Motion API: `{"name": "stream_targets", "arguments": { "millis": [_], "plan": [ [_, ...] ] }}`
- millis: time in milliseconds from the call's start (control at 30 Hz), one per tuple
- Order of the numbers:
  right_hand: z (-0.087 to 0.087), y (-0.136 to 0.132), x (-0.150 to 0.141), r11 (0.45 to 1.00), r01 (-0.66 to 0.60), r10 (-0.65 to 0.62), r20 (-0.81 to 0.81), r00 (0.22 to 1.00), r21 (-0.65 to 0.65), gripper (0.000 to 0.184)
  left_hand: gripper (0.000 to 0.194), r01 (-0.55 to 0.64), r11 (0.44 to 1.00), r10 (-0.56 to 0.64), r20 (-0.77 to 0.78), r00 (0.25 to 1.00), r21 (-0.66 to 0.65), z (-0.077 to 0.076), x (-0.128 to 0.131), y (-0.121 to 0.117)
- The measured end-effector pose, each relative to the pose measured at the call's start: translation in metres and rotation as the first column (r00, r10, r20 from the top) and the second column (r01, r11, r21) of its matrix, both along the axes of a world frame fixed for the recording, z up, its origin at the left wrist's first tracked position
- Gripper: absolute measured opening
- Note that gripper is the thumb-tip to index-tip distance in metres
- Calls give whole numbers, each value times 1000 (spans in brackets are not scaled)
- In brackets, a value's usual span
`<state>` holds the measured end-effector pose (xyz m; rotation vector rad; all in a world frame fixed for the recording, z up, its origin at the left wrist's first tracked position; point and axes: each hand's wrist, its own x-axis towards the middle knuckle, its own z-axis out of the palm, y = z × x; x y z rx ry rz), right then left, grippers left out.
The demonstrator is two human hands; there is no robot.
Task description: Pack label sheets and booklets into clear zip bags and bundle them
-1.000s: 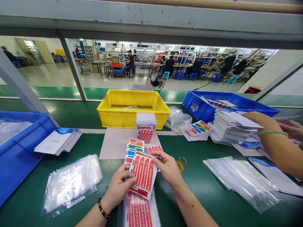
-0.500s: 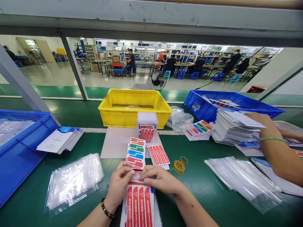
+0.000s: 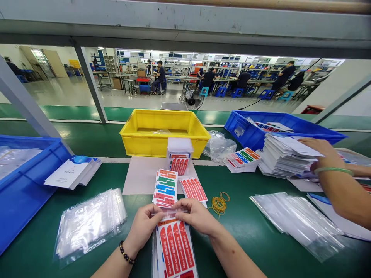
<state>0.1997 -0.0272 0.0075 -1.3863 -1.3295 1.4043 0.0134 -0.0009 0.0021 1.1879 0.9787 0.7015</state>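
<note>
Between my hands is a clear plastic bag (image 3: pixel 176 247) with red-striped label sheets inside. My left hand (image 3: pixel 146 224) pinches the bag's top edge on its left side, thumb against fingers. On the right side of that same edge, my right hand (image 3: pixel 195 216) pinches it too. Just beyond my fingers lies a stack of multicoloured label sheets (image 3: pixel 165 187), and beside it a stack of red label sheets (image 3: pixel 194 190). Farther back stands a clear box (image 3: pixel 180 154) with red labels showing in its front.
Empty clear bags (image 3: pixel 92 222) lie at left, more bags (image 3: pixel 295 220) at right. Rubber bands (image 3: pixel 219 204) rest right of my hands. A yellow bin (image 3: pixel 165 144) and blue bins (image 3: pixel 31 185) border the table. A co-worker's hand (image 3: pixel 321 150) touches a booklet stack (image 3: pixel 285 158).
The bag with the label sheets has turned slightly and shifted right at its lower end. Both my hands have drawn a little closer to its top edge.
</note>
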Motion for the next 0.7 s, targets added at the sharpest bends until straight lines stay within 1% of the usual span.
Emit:
{"name": "stream_targets", "arguments": {
  "millis": [167, 267, 367, 500, 600, 700],
  "plan": [
    [0, 1, -4, 999, -11, 10, 33, 999, 43, 3, 27, 3, 999, -2, -8, 1000, 38, -3, 1, -1],
    [0, 1, -7, 996, -12, 5, 70, 998, 89, 10, 27, -8, 999, 7, 13, 1000, 41, -2, 1, -2],
    [2, 0, -11, 991, -13, -3, 117, 993, 135, 11, 26, 6, 1000, -6, 19, 1000, 20, 0, 2, -2],
    [2, -3, -18, 982, -55, 21, 185, 982, 178, 11, 25, 39, 997, -38, -9, 999, 74, -1, 4, -4],
    [1, -5, -21, 971, -65, 4, 257, 967, 230, 13, 25, 53, 993, -51, -22, 998, 107, -4, 4, -5],
    [-1, -5, -20, 967, -87, 10, 305, 952, 240, 13, 23, 80, 988, -73, -53, 996, 130, -4, 4, -4]
  ]
}}
